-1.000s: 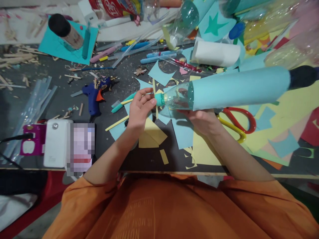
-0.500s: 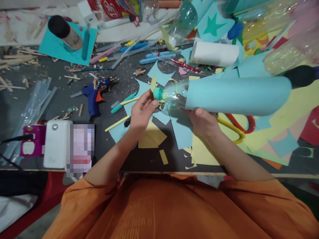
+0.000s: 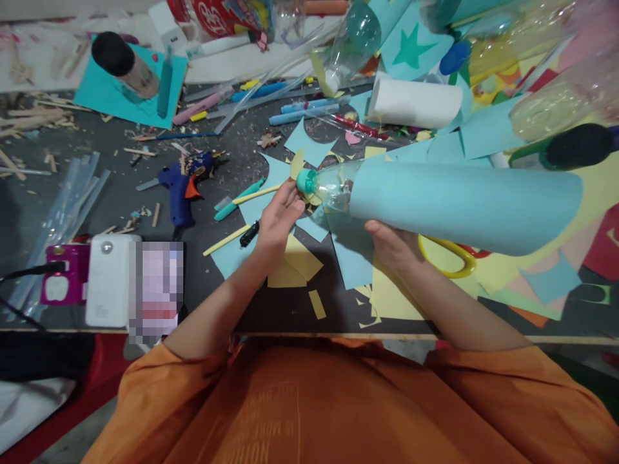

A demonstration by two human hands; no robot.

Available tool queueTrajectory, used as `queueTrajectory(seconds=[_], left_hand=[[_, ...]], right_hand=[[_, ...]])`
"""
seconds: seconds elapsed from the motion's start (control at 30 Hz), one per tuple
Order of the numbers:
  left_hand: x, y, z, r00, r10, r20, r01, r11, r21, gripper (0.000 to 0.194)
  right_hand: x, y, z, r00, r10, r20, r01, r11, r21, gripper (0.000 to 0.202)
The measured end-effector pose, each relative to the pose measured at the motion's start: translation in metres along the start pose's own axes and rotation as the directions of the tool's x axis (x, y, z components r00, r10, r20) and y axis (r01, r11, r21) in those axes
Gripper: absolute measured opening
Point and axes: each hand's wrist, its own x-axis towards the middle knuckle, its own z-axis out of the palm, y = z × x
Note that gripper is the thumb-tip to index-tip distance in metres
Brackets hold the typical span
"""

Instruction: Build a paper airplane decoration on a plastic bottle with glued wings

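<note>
A clear plastic bottle (image 3: pixel 333 188) lies on its side in the air above the table, its green cap (image 3: pixel 306 182) to the left. Light blue paper (image 3: pixel 464 203) is wrapped around its body. My left hand (image 3: pixel 279 219) has its fingers bent at the cap, with the thumb just below it. Beside those fingertips a small yellow paper piece (image 3: pixel 296 165) sticks up; whether it is fixed to the cap I cannot tell. From below, my right hand (image 3: pixel 394 245) grips the wrapped body, its thumb in sight and most fingers hidden behind the paper.
Blue and yellow paper scraps (image 3: pixel 294 261) lie under the bottle. Yellow-handled scissors (image 3: pixel 447 258) rest by my right wrist. Leftward are a blue glue gun (image 3: pixel 181 187), glue sticks (image 3: pixel 62 225) and a white power bank (image 3: pixel 112 278). A white paper roll (image 3: pixel 416 103) and more bottles stand behind.
The bottle's wrapped base has swung down toward me and to the right, while the cap stays nearly in place. My right thumb has slid slightly left and lower along the paper.
</note>
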Motion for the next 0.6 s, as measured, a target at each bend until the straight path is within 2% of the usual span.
queueTrajectory(seconds=[0.13, 0.23, 0.3, 0.5, 0.6], left_hand=[[0.003, 0.001, 0.000, 0.999, -0.004, -0.048, 0.004, 1.000, 0.018, 0.048], [0.004, -0.001, 0.000, 0.999, -0.024, -0.030, 0.025, 0.998, 0.056, 0.053], [0.003, -0.001, 0.000, 1.000, -0.022, -0.020, 0.024, 0.995, 0.093, 0.055], [-0.001, 0.006, 0.001, 0.994, 0.083, -0.077, -0.056, 0.952, 0.301, 0.054], [-0.003, 0.009, 0.002, 0.987, 0.108, -0.121, -0.061, 0.940, 0.337, 0.050]], right_hand=[[0.004, -0.004, 0.012, 0.999, -0.012, -0.044, 0.015, 0.998, 0.060, 0.050], [0.005, -0.018, 0.029, 0.991, -0.023, -0.133, 0.043, 0.988, 0.147, 0.077], [0.005, -0.028, 0.038, 0.986, -0.005, -0.169, 0.042, 0.975, 0.216, 0.085], [0.007, -0.040, 0.042, 0.993, 0.015, -0.116, 0.015, 0.967, 0.256, 0.082], [0.007, -0.040, 0.042, 0.996, 0.001, -0.093, 0.023, 0.967, 0.254, 0.078]])
